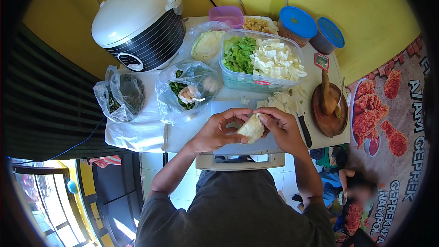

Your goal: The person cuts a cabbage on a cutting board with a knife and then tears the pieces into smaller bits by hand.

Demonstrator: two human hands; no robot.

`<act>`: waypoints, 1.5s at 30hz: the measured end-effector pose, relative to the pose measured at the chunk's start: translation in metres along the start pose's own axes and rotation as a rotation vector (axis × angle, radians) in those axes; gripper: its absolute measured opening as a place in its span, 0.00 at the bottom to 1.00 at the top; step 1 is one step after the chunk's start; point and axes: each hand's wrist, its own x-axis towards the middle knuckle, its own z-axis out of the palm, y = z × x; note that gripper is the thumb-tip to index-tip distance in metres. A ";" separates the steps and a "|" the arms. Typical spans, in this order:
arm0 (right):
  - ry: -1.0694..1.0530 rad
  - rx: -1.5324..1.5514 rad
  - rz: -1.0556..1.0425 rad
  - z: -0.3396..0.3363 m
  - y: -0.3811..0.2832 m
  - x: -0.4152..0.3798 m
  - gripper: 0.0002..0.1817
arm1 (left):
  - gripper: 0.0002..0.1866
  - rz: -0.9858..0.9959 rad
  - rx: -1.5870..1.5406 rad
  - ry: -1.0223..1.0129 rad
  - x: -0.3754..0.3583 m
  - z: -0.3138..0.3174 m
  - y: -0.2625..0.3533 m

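Note:
My left hand (214, 131) grips a pale cabbage piece (251, 129) from the left, fingers curled around it. From the right, my right hand (284, 131) pinches its upper edge with thumb and fingers. Both hands are over the white cutting board (222, 107) near the table's front edge. Behind them lies a pile of cut cabbage (279, 101). To the right of my right hand rests a knife with a black handle (304, 131); its blade is mostly hidden. A clear plastic container (238, 81) beyond holds chopped lettuce (239, 54) and sliced cabbage (276, 59).
A stone mortar (337, 126) with a wooden pestle (326, 96) stands at right. Bags of greens (120, 96) and garlic (190, 94), half a cabbage (208, 45) and a rice cooker (139, 23) fill the left. Blue-lidded tubs (298, 22) stand behind. Another person (359, 194) is lower right.

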 end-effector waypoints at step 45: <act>0.133 -0.363 -0.432 0.010 0.008 0.005 0.10 | 0.33 0.049 0.011 0.156 0.003 0.014 -0.002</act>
